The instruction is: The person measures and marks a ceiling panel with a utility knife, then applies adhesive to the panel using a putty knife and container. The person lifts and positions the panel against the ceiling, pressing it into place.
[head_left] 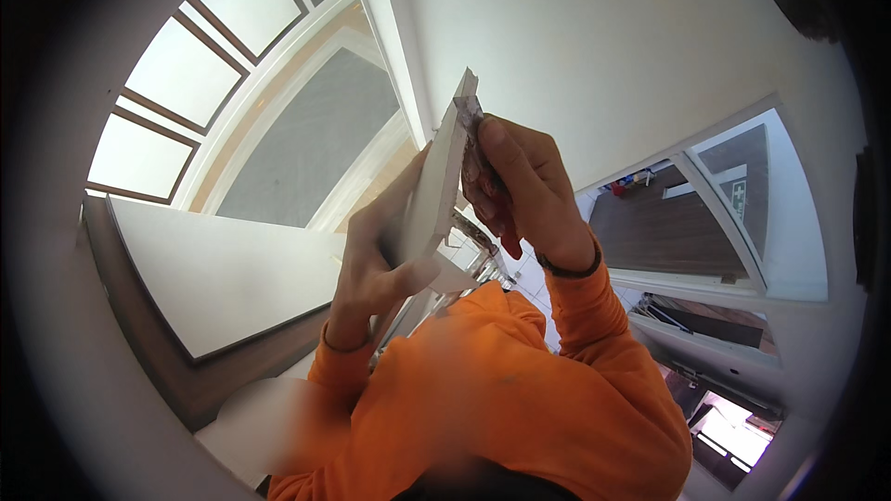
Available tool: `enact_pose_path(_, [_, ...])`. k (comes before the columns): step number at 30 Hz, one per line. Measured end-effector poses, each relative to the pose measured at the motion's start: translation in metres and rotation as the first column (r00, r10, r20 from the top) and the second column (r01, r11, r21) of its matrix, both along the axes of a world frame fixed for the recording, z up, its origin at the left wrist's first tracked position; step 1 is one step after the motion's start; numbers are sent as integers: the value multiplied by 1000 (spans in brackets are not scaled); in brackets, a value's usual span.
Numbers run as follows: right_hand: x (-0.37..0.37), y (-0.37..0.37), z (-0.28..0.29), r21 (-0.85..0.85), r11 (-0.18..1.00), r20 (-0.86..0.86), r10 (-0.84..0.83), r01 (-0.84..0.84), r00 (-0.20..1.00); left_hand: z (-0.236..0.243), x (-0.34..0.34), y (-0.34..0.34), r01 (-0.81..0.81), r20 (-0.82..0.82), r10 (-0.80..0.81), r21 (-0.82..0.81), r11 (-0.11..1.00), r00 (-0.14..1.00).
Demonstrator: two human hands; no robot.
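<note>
My two raised hands are in front of me, with a narrow white board (434,184) tilted upright between them. My left hand (364,255) grips it from the left, thumb near its lower end and fingers partly behind it. Closed at the board's right side is my right hand (531,176), its thumb near the upper end. Under its fingers is a dark red, shiny object (502,224), mostly hidden, whose kind I cannot make out. A crumpled, see-through strip (468,113) lies over the board's upper edge.
A large white wall panel (594,65) rises ahead and to the right. At the left are white panels with brown frames (176,70) and a slanted white board (232,288) edged in brown. A window-like opening (673,223) is at the right, above a bright screen (733,429).
</note>
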State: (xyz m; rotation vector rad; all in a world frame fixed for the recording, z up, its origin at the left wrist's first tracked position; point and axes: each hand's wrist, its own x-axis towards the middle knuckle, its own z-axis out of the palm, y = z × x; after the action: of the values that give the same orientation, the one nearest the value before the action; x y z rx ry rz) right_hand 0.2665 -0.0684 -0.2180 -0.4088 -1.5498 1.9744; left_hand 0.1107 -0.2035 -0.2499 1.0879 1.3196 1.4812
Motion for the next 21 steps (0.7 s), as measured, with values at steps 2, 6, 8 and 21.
enact_pose_path(2, [-2,-4,-2,-32,999,13,17,-17,1000,-1,1,-2,-21,-5,21,-19,1000,1000])
enact_pose_path(6, [-10,-12,-18,12,1000,-1,-2,2,1000,-6,-1,-7,-49,-27,48,-40,998,999])
enact_pose_path(8, [-11,-14,-27,58,998,39,-11,8,999,-9,-2,-10,-60,-33,59,-46,997,998])
enact_pose_path(21, [-21,-14,-26,278,950,71,-166,140,984,-9,4,-10,-93,44,97,-86,992,994])
